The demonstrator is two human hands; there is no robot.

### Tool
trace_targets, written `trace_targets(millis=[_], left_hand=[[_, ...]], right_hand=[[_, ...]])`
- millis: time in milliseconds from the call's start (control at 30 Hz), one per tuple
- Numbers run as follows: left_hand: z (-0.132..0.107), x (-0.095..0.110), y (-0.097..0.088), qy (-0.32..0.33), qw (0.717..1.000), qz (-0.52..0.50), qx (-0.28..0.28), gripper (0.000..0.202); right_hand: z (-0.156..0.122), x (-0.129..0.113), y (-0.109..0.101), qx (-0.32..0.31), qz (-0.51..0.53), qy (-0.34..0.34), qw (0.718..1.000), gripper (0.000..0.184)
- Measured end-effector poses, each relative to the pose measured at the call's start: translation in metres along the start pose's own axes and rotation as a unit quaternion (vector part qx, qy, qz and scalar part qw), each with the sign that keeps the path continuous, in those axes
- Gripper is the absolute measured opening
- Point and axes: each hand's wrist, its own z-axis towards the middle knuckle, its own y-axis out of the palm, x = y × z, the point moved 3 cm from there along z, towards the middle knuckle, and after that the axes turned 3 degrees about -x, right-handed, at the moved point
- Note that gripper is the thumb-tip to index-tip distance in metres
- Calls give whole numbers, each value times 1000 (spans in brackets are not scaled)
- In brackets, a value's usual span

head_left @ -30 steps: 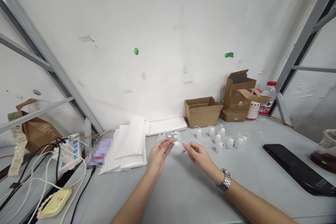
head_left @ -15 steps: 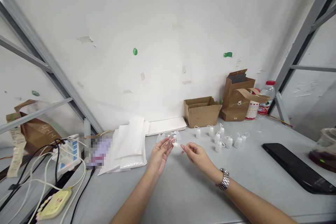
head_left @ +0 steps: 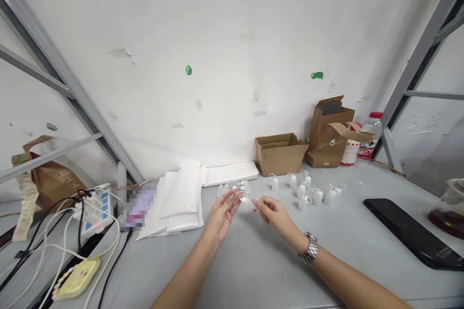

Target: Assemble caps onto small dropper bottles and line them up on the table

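Observation:
My left hand (head_left: 222,213) pinches a small white plastic piece (head_left: 243,197) between thumb and fingertips, just above the grey table (head_left: 253,260). My right hand (head_left: 273,213), with a metal watch on its wrist, hovers close beside it, its fingers curled toward the same piece; whether they touch it is unclear. Several clear little caps (head_left: 232,187) lie just behind the hands. To the right stand several small white bottles with loop caps (head_left: 308,190).
White bags (head_left: 181,198) lie in a stack to the left. A small cardboard box (head_left: 280,153), a brown paper bag (head_left: 328,135) and a drink bottle (head_left: 369,137) stand by the wall. A black flat device (head_left: 413,234) lies right. Power strips and cables (head_left: 79,231) crowd the left edge.
Hardly anything has moved; both hands stay close together around the small white piece, with only slight finger motion.

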Motion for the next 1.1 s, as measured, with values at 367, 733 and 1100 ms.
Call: trace_targets(millis=[367, 733, 1100], left_hand=[[-1, 0, 2, -2, 1000, 24, 10, 17], [1, 0, -1, 4, 1000, 19, 2, 18], [1, 5, -1, 48, 994, 91, -25, 24]], right_hand=[[1, 0, 0, -14, -12, -1, 1000, 43], [0, 0, 0, -8, -16, -10, 1000, 45], [3, 1, -1, -12, -26, 12, 1000, 44]])
